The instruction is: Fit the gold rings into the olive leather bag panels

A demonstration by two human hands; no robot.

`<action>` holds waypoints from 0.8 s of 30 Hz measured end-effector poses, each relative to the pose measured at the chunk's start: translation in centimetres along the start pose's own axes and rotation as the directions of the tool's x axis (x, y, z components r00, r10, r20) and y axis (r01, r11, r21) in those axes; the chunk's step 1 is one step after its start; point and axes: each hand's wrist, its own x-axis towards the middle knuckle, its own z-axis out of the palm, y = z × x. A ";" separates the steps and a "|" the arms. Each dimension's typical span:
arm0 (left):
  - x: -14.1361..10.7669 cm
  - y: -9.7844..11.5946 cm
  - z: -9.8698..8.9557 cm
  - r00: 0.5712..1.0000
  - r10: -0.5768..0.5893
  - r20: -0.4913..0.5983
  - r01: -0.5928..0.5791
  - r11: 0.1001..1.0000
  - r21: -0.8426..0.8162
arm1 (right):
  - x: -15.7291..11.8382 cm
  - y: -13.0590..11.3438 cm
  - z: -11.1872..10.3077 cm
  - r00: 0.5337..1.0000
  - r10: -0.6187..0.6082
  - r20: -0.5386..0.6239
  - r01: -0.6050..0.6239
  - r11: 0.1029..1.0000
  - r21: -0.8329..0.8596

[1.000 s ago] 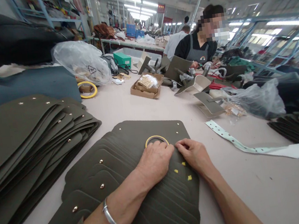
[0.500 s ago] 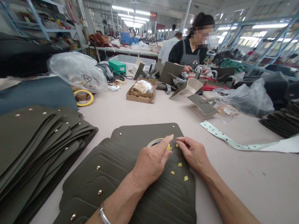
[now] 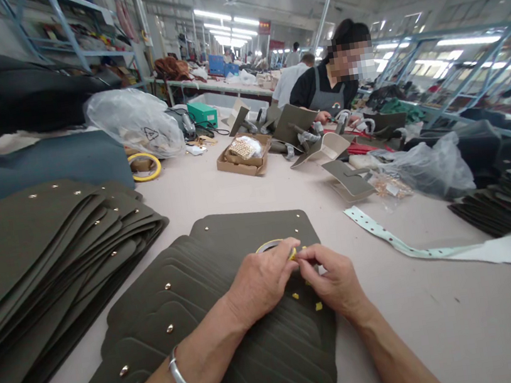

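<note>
Centre frame: your left hand (image 3: 261, 279) grips the tape roll (image 3: 268, 244); brace it firmly. Your right hand (image 3: 333, 277) meets its edge, grip unclear.

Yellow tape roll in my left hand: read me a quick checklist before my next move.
1. Tape roll in the left hand: ok.
2. Right hand beside the left: ok, fingertips close together.
3. Right fingers gripping tape: cannot tell, the fingers hide it.
4. Yellow tape bits on the dark panels: ok, at least two show.
5. Panel edges lined up: not ok, they are fanned out.
</note>
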 end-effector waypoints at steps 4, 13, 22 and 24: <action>0.3 0.1 -0.2 0.998 -0.023 0.053 0.023 1.000 0.006 | -0.2 0.0 0.2 0.999 -0.001 -0.051 -0.002 0.998 -0.062; 0.2 0.6 -0.1 0.999 0.010 -0.035 -0.007 0.994 0.105 | 0.5 -0.5 0.8 0.870 0.486 0.087 -0.474 0.771 0.425; 0.3 0.0 0.7 0.994 -0.110 0.024 0.101 0.965 0.241 | 0.4 3.5 0.3 0.819 0.574 -0.018 -0.506 0.737 0.448; 0.4 -0.3 1.0 0.993 -0.090 0.074 0.066 0.960 0.272 | 0.4 3.9 0.4 0.830 0.558 0.013 -0.510 0.750 0.420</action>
